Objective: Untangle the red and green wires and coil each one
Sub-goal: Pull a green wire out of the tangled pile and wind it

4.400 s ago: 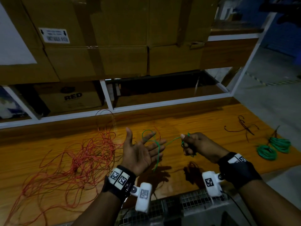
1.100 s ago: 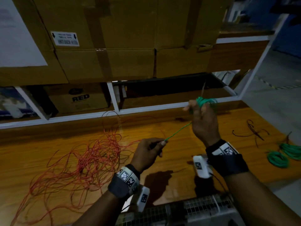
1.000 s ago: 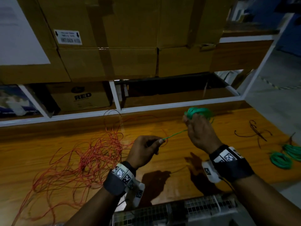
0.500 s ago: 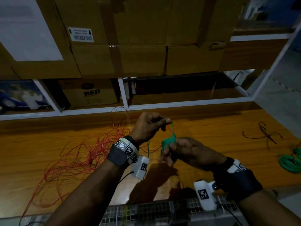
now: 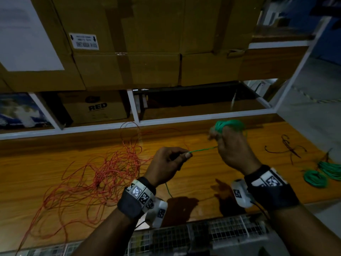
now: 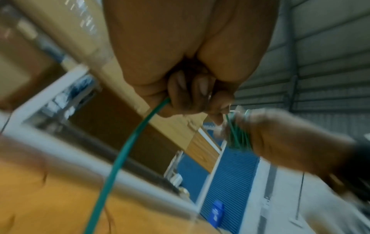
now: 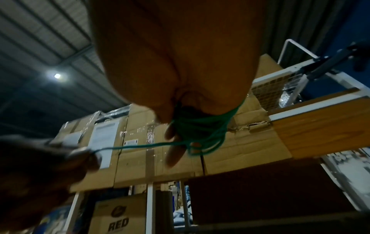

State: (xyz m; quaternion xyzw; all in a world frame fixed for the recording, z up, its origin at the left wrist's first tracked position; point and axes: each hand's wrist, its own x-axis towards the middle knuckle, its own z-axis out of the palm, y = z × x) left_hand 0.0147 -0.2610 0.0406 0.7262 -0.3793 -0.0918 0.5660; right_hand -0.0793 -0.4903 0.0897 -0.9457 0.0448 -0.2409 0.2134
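Observation:
A green wire [image 5: 202, 149] runs taut between my two hands above the wooden bench. My left hand [image 5: 170, 163] pinches it between thumb and fingers; the loose tail [image 6: 128, 142] hangs down from that fist. Several turns of the same wire form a green coil [image 5: 229, 124] wound around the fingers of my raised right hand [image 5: 230, 145], which grips it [image 7: 200, 134]. The red wire [image 5: 103, 174] lies in a loose tangle on the bench to the left of my left hand, touched by neither hand.
Two finished green coils [image 5: 315, 179] and a dark wire scrap [image 5: 287, 146] lie at the bench's right end. A white-framed shelf [image 5: 132, 106] with cardboard boxes [image 5: 129, 43] stands behind the bench. A wire-mesh grid [image 5: 203, 235] runs along the near edge.
My right hand has risen and swung away to the right with the green coil, and my left hand has dropped lower, so the wire between them is stretched out again.

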